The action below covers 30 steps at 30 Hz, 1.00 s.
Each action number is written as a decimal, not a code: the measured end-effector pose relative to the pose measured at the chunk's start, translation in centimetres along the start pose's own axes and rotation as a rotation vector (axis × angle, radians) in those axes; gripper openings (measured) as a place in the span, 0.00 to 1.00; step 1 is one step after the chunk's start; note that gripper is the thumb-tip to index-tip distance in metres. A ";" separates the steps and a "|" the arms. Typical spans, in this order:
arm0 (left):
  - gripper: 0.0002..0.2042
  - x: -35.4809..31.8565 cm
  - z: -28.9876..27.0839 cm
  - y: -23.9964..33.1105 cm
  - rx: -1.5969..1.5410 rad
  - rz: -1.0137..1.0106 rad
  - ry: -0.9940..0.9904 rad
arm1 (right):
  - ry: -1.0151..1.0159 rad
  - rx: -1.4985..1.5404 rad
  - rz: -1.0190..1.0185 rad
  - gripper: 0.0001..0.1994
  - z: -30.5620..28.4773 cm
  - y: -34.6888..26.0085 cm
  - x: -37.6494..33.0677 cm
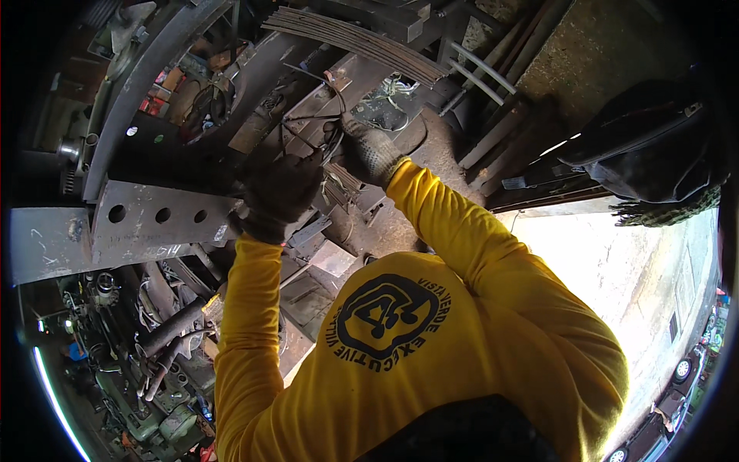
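Note:
My left hand (281, 194), in a dark glove, is closed at the middle left, beside a steel plate with round holes (162, 215). Its fingers are mostly in shadow, so what it grips cannot be made out. To its upper right, my right hand (372, 151) wears a pale dotted knit glove. Its fingers are curled around dark cable (332, 142), which loops between the two hands. Thin dark strands spread from there toward a steel channel (314, 108) just beyond.
Long stacked metal strips (354, 42) lie at the far side, with a light metal frame (483, 73) to their right. A dark bag (647, 146) hangs at the right. Machine parts (138, 385) crowd the lower left. A curved steel beam (127, 92) rises at the left.

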<state>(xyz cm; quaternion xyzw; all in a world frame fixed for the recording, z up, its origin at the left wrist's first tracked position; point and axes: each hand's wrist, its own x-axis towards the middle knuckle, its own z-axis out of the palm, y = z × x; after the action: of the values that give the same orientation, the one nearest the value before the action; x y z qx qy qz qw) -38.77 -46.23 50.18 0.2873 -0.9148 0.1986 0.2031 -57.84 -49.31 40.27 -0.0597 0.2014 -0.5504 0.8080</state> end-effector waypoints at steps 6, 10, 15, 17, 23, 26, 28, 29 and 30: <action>0.13 1.8 -0.6 3.3 -0.003 -0.373 -0.586 | -0.146 -0.543 -0.201 0.21 -1.5 -0.9 0.9; 0.10 1.3 0.1 2.5 0.009 -0.263 -0.263 | -0.303 -1.301 -0.754 0.24 -5.9 -0.2 4.3; 0.11 0.6 -0.2 1.1 -0.042 -0.133 -0.095 | -0.194 -0.911 -0.411 0.14 -4.3 -0.2 2.5; 0.12 0.4 -0.3 0.1 -0.084 -0.059 -0.017 | -0.037 0.039 0.054 0.13 -0.2 -0.3 0.3; 0.13 0.2 1.1 -1.3 -0.104 -0.024 -0.059 | 0.058 -0.021 -0.043 0.16 -0.3 0.1 0.6; 0.12 0.3 0.3 0.7 0.041 -0.072 -0.173 | -0.031 -0.040 0.016 0.17 0.4 -0.6 -0.3; 0.12 0.0 0.6 1.6 0.086 -0.145 -0.232 | -0.078 -0.116 0.048 0.20 1.0 -1.4 -0.9; 0.13 -0.4 1.0 1.9 0.074 -0.182 -0.208 | -0.061 -0.187 0.029 0.21 0.7 -1.5 -0.6; 0.13 -0.2 1.4 2.2 0.054 -0.212 -0.179 | -0.037 -0.260 0.000 0.22 -0.2 -1.8 0.0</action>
<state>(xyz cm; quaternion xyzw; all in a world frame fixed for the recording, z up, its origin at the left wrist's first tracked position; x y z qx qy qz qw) -40.30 -45.09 48.37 0.4040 -0.8882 0.1741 0.1328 -59.49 -50.02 40.71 -0.1741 0.2562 -0.5185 0.7970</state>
